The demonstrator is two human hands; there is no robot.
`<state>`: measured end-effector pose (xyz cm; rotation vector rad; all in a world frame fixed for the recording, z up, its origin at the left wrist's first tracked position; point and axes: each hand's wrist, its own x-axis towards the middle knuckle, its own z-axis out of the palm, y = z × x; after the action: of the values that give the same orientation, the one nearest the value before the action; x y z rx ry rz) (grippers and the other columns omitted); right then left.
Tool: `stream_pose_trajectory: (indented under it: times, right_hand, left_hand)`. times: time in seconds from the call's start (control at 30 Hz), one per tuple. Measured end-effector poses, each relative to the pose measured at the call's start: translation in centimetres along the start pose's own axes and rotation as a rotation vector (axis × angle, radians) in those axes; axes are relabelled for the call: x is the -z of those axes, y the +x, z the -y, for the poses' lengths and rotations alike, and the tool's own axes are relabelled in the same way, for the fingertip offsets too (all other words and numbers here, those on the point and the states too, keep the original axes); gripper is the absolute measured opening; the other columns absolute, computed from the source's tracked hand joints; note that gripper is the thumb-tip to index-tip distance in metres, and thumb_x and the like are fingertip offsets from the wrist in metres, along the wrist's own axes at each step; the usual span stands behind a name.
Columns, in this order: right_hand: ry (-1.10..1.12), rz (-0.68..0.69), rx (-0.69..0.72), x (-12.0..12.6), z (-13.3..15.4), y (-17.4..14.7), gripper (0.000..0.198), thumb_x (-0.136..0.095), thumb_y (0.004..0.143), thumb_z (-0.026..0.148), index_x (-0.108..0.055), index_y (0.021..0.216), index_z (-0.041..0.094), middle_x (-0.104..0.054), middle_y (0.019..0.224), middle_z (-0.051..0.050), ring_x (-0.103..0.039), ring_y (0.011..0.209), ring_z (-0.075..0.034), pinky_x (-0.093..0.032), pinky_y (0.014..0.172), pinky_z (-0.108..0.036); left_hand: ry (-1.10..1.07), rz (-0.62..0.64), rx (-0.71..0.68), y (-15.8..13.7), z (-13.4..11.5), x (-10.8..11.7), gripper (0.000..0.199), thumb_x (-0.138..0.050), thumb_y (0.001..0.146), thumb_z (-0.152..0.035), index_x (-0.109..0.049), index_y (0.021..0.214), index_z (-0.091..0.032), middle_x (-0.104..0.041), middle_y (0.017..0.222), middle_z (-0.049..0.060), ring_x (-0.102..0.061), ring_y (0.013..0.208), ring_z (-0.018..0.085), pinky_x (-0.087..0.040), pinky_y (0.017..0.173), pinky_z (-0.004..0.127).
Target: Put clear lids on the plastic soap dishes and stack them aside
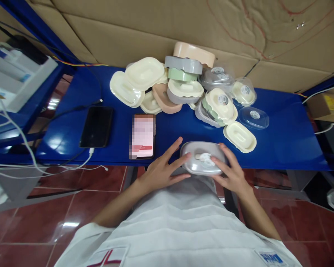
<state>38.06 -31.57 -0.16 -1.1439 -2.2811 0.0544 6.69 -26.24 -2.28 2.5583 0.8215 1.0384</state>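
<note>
A grey oval soap dish with a clear lid and a round white label sits at the table's front edge, close to my body. My left hand is at its left end, fingers spread apart, with some fingertips on or just over the lid. Around the right end rests my right hand, one finger along the far edge, another on the label and the lowest digit by the near rim. Just beyond it lies a cream ridged tray. A flat clear lid with a label lies farther right.
Cream trays, a peach dish and grey and green pieces are heaped at the back. A lit phone and a dark phone with a white cable lie left on the blue table. Cardboard lines the back.
</note>
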Motion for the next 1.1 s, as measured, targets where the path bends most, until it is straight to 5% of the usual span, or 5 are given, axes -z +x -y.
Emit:
stream_pose_trajectory:
  times: [0.23, 0.43, 0.57, 0.77, 1.1]
  right_hand:
    - [-0.605, -0.612, -0.389, 6.6, -9.2, -7.9, 0.089, -0.089, 0.083, 0.050, -0.055, 0.160, 0.020, -0.052, 0.160, -0.029, -0.051, 0.148, -0.052, -0.045, 0.117, -0.070]
    - [-0.607, -0.502, -0.823, 7.4, -16.2, -11.5, 0.092, -0.087, 0.079, 0.064, -0.063, 0.151, 0.012, -0.050, 0.157, -0.035, -0.051, 0.145, -0.056, -0.045, 0.116, -0.069]
    - [-0.621, -0.500, -0.679, 6.1, -14.0, -8.4, 0.089, -0.081, 0.088, 0.059, -0.055, 0.159, 0.012, -0.037, 0.168, -0.033, -0.036, 0.157, -0.055, -0.038, 0.121, -0.071]
    - [-0.339, -0.117, -0.371, 1.5, -6.0, -1.3, 0.036, -0.065, 0.105, 0.036, -0.070, 0.138, 0.024, -0.075, 0.133, -0.012, -0.067, 0.127, -0.035, -0.052, 0.110, -0.056]
    - [-0.110, 0.008, -0.054, -1.2, -1.3, 5.6, 0.046, -0.065, 0.105, 0.036, -0.061, 0.150, 0.031, -0.057, 0.159, -0.011, -0.051, 0.151, -0.034, -0.044, 0.123, -0.056]
  left_hand:
    - [0.156, 0.089, -0.021, 0.9, -0.3, -0.1, 0.052, -0.067, 0.105, -0.033, -0.054, 0.153, -0.019, -0.054, 0.161, 0.019, -0.055, 0.151, 0.033, -0.059, 0.115, 0.046]
    - [0.207, 0.123, -0.041, 0.8, -0.3, -0.8, 0.038, -0.067, 0.105, -0.032, -0.065, 0.141, -0.017, -0.062, 0.154, 0.017, -0.062, 0.144, 0.032, -0.057, 0.118, 0.048]
    - [0.225, 0.108, -0.051, 0.7, -0.3, -1.0, 0.037, -0.066, 0.105, -0.031, -0.065, 0.140, -0.018, -0.065, 0.150, 0.015, -0.066, 0.138, 0.030, -0.058, 0.117, 0.049]
    - [0.185, 0.107, -0.046, 1.0, -0.5, -0.5, 0.040, -0.065, 0.107, -0.030, -0.062, 0.144, -0.017, -0.066, 0.149, 0.015, -0.067, 0.136, 0.028, -0.057, 0.118, 0.049]
    - [0.293, 0.297, -0.119, 2.5, -0.7, -1.0, 0.054, -0.058, 0.110, -0.039, -0.051, 0.160, -0.021, -0.046, 0.170, 0.013, -0.045, 0.158, 0.034, -0.042, 0.128, 0.054]
